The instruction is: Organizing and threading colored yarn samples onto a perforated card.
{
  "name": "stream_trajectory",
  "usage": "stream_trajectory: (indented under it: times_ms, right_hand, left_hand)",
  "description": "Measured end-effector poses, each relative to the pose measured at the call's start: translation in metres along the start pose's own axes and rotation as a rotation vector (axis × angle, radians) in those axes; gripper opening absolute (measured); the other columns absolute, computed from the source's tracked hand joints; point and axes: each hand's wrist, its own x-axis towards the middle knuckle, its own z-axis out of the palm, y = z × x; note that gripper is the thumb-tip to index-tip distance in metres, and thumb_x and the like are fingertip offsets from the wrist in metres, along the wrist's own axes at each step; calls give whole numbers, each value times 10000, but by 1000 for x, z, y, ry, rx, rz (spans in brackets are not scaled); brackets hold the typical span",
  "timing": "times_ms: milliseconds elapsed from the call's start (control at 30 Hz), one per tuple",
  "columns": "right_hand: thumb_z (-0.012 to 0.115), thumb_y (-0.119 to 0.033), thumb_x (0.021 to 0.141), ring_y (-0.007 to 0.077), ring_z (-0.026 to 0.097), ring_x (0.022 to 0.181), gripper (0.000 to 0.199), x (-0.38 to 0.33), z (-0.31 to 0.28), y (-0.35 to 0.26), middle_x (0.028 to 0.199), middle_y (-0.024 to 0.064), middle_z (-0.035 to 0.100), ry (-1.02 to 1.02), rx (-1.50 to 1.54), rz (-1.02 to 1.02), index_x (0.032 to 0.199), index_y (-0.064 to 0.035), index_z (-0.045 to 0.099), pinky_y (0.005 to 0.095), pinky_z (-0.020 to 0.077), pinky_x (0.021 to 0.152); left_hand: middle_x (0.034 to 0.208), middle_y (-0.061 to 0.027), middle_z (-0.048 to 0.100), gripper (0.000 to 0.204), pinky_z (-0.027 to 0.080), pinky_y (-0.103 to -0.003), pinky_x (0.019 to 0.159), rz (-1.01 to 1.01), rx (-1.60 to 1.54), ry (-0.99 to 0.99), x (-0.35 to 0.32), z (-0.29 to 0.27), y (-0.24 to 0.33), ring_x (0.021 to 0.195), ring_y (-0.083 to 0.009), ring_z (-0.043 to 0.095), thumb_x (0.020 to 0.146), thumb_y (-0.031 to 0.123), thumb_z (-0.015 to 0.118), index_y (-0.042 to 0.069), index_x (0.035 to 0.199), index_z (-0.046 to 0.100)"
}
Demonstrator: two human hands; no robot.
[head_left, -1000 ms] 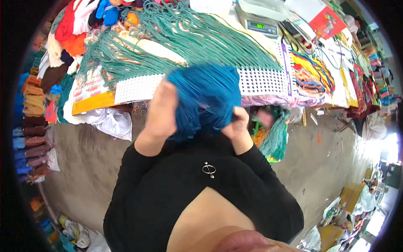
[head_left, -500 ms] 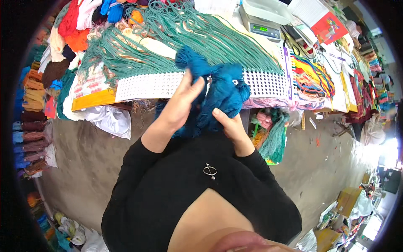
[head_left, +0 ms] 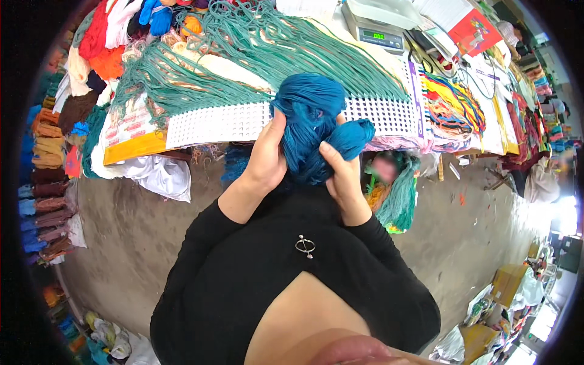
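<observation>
- Blue yarn (head_left: 310, 131) is in your two hands, raised in front of the cluttered counter (head_left: 135, 149), the biggest thing before you; with the front edge so close, a loop hanging low could catch on it.
- Green strands (head_left: 298, 48) fan across the counter just beyond your hands. If you let the yarn sink onto them, loose blue ends could mix in and pull their order apart.
- Along the near side runs the white perforated strip (head_left: 213, 125), partly hidden behind your yarn; a dragged thread might hook in its holes or shift it.
- Near the back sits a scale (head_left: 377, 38) with a clear tray, well apart from your hands, so it looks a small risk unless you swing the yarn wide.
- Your left hand (head_left: 266, 159) cups the left side of the bundle, your right hand (head_left: 345, 173) the smaller lobe on the right. Pulling them apart too hard could tighten a tangle.
- Both sets of fingers appear closed around yarn, thumbs toward you; most lie hidden behind it, so you cannot tell how firmly they press. A slack hold could let the coils slump.
- On your chest, a metal ring pin (head_left: 305, 246) could snag a strand if you draw the bundle in close.
</observation>
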Motion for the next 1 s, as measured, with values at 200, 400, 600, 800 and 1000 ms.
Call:
stream_trajectory:
  times_ms: [200, 400, 600, 800, 1000]
  right_hand:
    - [595, -52, 761, 245, 408, 1181, 661, -1, 1, -19, 1275, 135, 406, 10, 148, 42, 1328, 7, 261, 382, 325, 1001]
    - [615, -74, 765, 218, 536, 1029, 495, 0, -26, 0, 1126, 99, 534, 24, 338, 317, 1212, -24, 409, 373, 442, 891]
    - [593, -39, 724, 203, 548, 912, 520, -12, -39, -22, 1001, 55, 528, 93, 541, 119, 1194, -108, 381, 402, 435, 879]
    - [539, -9, 691, 87, 443, 701, 363, -52, -123, -125, 853, 2, 458, 113, 527, -410, 1029, -100, 444, 191, 386, 559]
    - [517, 25, 758, 186, 573, 787, 386, -85, -191, -266, 955, 91, 562, 769, -375, -999, 1137, -38, 476, 289, 493, 650]
  left_hand:
    - [1286, -192, 425, 607, 305, -423, 1022, -118, -256, -112, 5, 2, 1, 1189, -283, 422, 906, 474, 306, 31, 1320, 306]
    - [1147, -95, 532, 382, 416, -306, 880, -171, 181, -131, -13, -11, 4, 1000, -164, 540, 947, 280, 368, -19, 1164, 467]
    - [863, -132, 626, 341, 441, -445, 869, 60, 75, -547, -22, 0, 19, 880, -283, 604, 912, 262, 424, -5, 1116, 490]
    - [816, -2, 492, 497, 405, -343, 643, -43, -494, -229, -46, -66, 98, 566, -90, 476, 910, 409, 359, 103, 1300, 333]
    - [810, -7, 451, 364, 345, -196, 419, 155, -619, -307, -75, -98, 159, 412, -50, 466, 924, 161, 322, 15, 1258, 319]
